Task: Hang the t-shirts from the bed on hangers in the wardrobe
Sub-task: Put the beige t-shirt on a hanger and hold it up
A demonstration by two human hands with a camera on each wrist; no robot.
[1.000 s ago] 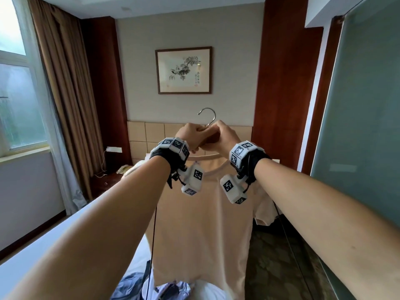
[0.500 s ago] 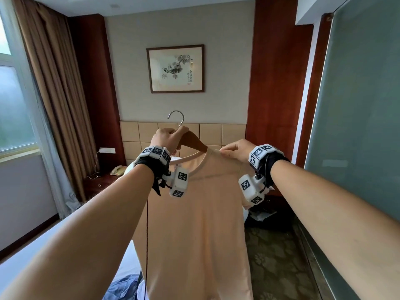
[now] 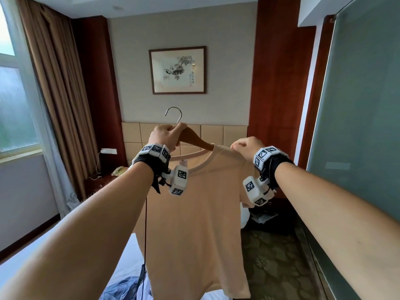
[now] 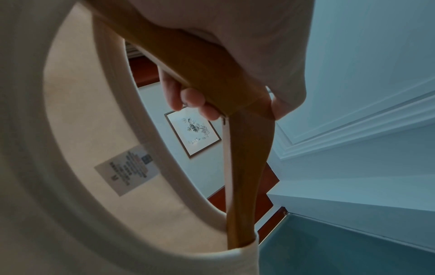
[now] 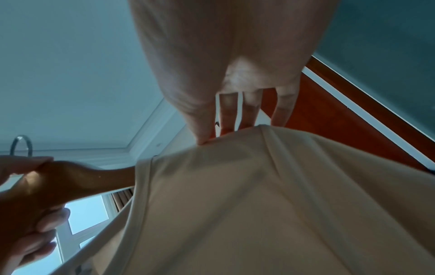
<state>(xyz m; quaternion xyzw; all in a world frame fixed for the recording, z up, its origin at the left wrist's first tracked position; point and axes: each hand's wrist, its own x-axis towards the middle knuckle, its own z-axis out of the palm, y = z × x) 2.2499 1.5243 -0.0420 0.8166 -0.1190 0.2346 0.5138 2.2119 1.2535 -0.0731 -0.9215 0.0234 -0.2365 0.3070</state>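
My left hand [image 3: 165,135] grips the hanger [image 3: 194,140], right hand [image 3: 244,146] pinching the t-shirt [image 3: 194,213] shoulder, which could slide off if released

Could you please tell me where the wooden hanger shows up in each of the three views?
Head: the hanger sits centre, its left arm bare, gripped by the left hand.
Left wrist: it runs from top centre down into the t-shirt collar.
Right wrist: at the left edge, its metal hook above.
Shared landmark: the framed picture, seen in the head and left wrist views only.
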